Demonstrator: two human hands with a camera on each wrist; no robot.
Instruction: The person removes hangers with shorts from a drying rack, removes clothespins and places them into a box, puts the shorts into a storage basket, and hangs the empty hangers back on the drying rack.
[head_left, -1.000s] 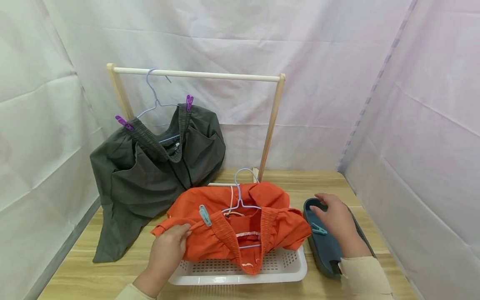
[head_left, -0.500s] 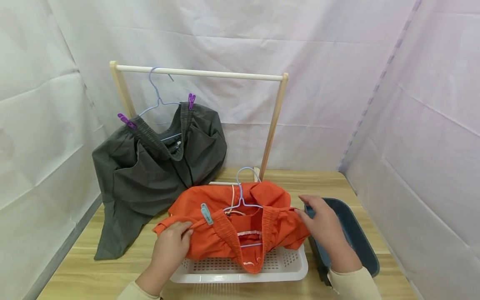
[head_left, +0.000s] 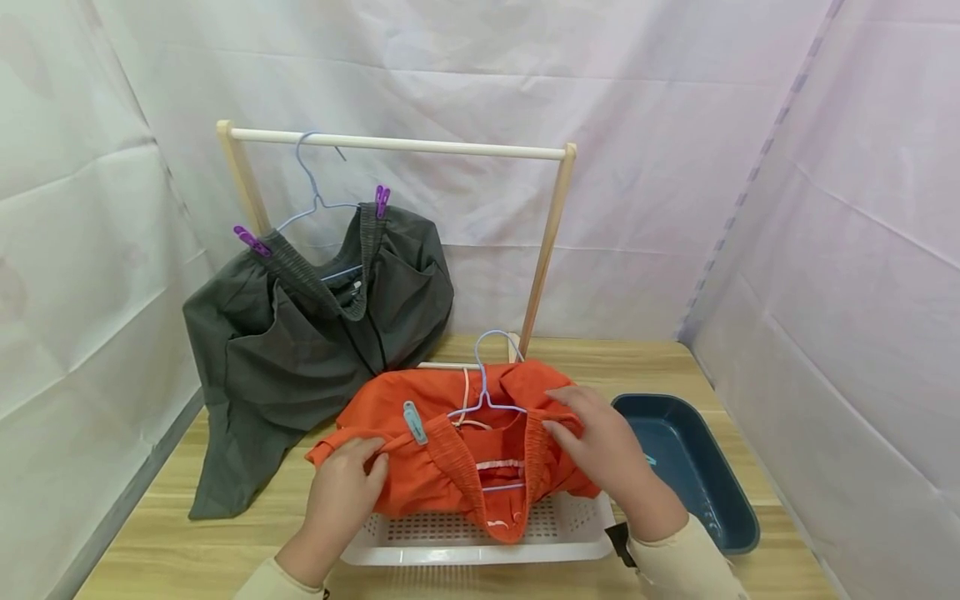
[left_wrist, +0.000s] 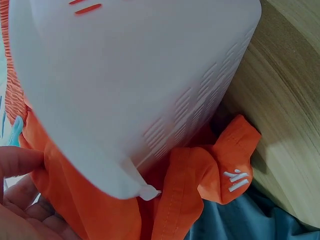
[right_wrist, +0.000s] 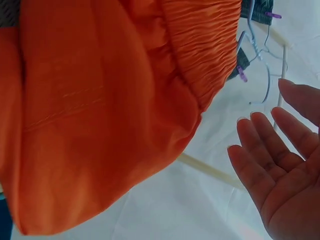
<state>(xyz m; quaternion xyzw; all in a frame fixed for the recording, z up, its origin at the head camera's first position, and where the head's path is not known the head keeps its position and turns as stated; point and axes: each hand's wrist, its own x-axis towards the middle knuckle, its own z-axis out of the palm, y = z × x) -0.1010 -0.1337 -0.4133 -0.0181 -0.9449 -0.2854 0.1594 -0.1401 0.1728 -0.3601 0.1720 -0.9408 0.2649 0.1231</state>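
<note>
Light-blue plastic clip (head_left: 650,459) in the dark-blue plastic tray (head_left: 693,442), right: partly hidden by your right hand (head_left: 606,448), its fingers loosely extended beside the orange cloth garment (head_left: 416,483). Garment overlies the white perforated basket (head_left: 480,555), near centre; your left hand (head_left: 345,490) pinches the garment's left side. Wood-grain tabletop (head_left: 637,362) borders the tray's far edge.

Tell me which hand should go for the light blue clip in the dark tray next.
Probably the right hand: it is open and nearer the dark tray and its light blue clip. The left hand holds the orange garment, farther away.
</note>
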